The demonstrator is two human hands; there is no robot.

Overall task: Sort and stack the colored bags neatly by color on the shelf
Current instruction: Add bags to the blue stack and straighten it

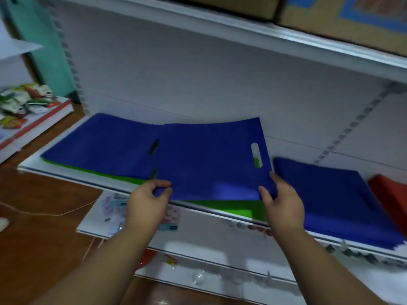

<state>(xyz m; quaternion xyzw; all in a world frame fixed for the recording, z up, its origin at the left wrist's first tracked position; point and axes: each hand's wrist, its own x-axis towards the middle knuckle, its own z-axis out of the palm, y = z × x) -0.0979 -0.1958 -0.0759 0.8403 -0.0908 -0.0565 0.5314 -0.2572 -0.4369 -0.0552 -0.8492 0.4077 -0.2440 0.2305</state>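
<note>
Cardboard boxes [343, 16] on the top board, snack packets [24, 100] far left, thin cord [50, 213] across brown floor [39, 245].

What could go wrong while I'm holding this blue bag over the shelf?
1. The flat blue bag with the cut-out handle is pinched only at its near corners by the left hand and right hand; it may sag.
2. Green bags lie beneath; setting it down here mixes colours.
</note>
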